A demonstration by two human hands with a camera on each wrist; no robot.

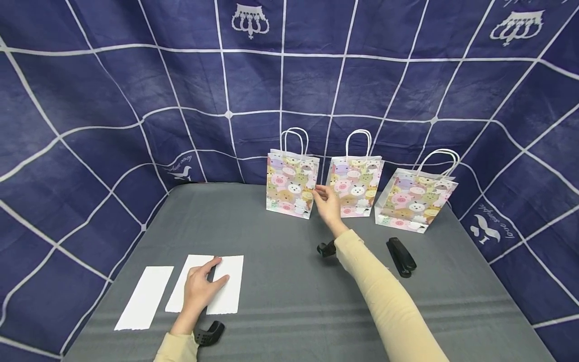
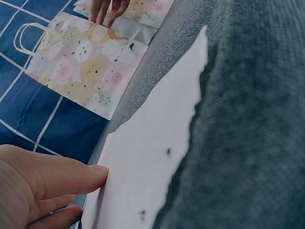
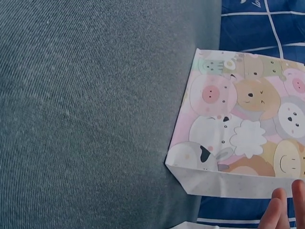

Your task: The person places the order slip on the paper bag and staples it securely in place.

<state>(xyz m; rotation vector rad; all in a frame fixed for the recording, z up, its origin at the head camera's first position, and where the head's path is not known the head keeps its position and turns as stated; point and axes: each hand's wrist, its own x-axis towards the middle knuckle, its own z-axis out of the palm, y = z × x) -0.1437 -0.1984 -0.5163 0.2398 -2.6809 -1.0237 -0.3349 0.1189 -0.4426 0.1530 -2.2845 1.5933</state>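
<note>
In the head view my left hand [image 1: 199, 289] is over two white paper pieces, a left piece [image 1: 178, 287] and a right piece [image 1: 228, 294]. Its thumb and forefinger are spread apart, with the thumb on the right piece. The left wrist view shows the thumb at the edge of a white paper piece [image 2: 152, 124] with a wavy border. Farther back, my right hand [image 1: 327, 206] touches the right side of an upright paper gift bag [image 1: 289, 183] printed with cartoon animals. Its fingertips [image 3: 281, 210] appear beside a bag's white side fold in the right wrist view.
Another upright animal-print bag [image 1: 355, 186] stands just right of my right hand, and a third bag [image 1: 411, 201] leans back farther right. A black stapler [image 1: 401, 256] lies before them. One more white paper piece [image 1: 145, 297] lies at far left. Blue cloth [image 1: 253, 85] hangs behind the grey tabletop [image 1: 280, 291].
</note>
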